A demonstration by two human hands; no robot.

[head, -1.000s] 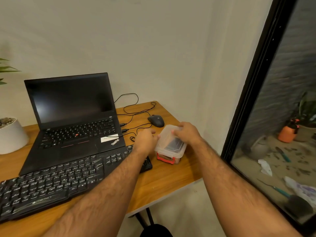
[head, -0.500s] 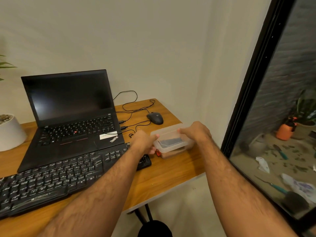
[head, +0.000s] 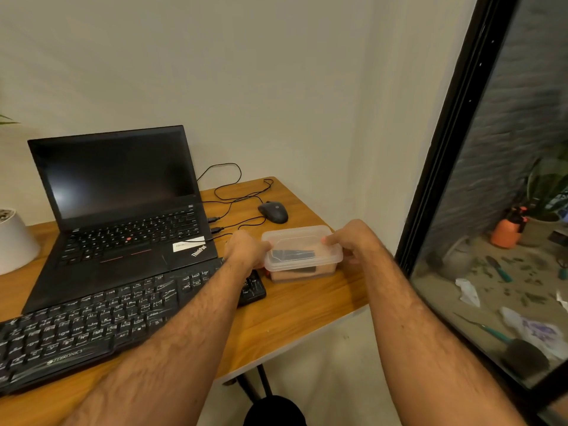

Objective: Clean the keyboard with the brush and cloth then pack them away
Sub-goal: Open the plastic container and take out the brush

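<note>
A clear plastic box point(head: 302, 252) with a lid sits at the right end of the wooden desk point(head: 295, 312). Dark objects show through the lid; I cannot tell which is the brush or the cloth. My left hand point(head: 246, 249) grips the box's left end. My right hand point(head: 353, 239) holds its right end, with the thumb on the lid's rim. The black keyboard point(head: 92, 327) lies along the desk's front, its right end just under my left wrist.
An open black laptop point(head: 123, 216) stands behind the keyboard. A black mouse point(head: 273, 212) and loose cables point(head: 239, 195) lie behind the box. A white plant pot point(head: 13, 238) sits at the far left. A black-framed glass pane point(head: 455, 155) is close on the right.
The box was tilted toward me a second ago; now it is level on the desk, shifted slightly right. Both hands stayed on its ends.
</note>
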